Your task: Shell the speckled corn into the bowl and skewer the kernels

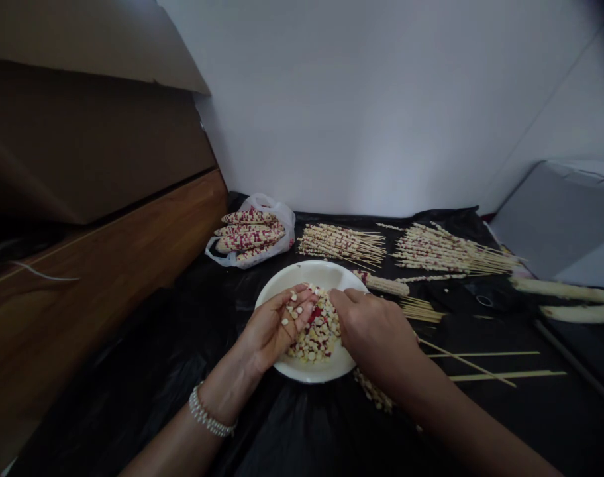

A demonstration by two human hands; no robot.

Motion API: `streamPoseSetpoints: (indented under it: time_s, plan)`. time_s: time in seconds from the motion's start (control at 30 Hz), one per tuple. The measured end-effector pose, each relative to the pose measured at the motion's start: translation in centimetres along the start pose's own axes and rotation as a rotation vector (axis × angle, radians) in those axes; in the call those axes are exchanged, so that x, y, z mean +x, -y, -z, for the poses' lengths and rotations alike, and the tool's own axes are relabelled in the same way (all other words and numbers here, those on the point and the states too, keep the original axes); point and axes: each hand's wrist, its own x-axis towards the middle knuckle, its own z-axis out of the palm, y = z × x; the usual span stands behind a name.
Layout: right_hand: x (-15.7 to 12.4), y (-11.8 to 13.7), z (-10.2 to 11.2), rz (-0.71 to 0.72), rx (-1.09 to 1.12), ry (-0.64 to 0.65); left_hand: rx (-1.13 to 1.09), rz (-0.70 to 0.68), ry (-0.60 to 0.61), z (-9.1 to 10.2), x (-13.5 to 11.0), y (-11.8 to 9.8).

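Note:
My left hand (277, 324) is palm up over a white bowl (275, 285), with several loose pale corn kernels (293, 311) lying on its palm and fingers. My right hand (369, 324) is closed in a pinch close to the left fingertips. A thin bamboo skewer (473, 362) runs out behind the right wrist, in line with the pinched fingers; its middle is hidden by the hand. Near the fingertips, a few kernels (316, 289) sit close together. Cream and dark red kernels (314, 341) fill part of the bowl.
Red-and-cream corn cobs (250, 232) lie in a plastic bag (285, 218). Two bundles of kernel-strung skewers (339, 244) (441, 248) lie behind the bowl. A partly stripped cob (386, 285), bare skewers (421, 310) and pale stalks (563, 289) are on black sheeting (148, 377). A cardboard box (93, 139) stands left.

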Motion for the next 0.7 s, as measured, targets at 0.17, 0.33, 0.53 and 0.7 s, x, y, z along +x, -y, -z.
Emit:
streamPoseSetpoints:
  time_s: [0.17,0.33,0.53,0.7]
  plan:
    - [0.0,-0.02,-0.16,-0.001,-0.005,0.015,0.071,-0.058,0.025,0.29,-0.04,0.16]
    - [-0.06,-0.05,-0.25,0.012,0.001,-0.002,0.096,-0.095,0.049,0.2,-0.26,0.18]
    - [-0.07,-0.01,-0.2,0.02,-0.014,-0.005,0.081,-0.11,0.037,-0.03,-0.24,0.16]
    - [-0.02,-0.02,-0.47,0.037,-0.014,-0.031,0.095,-0.11,0.034,-0.05,-0.36,0.25]
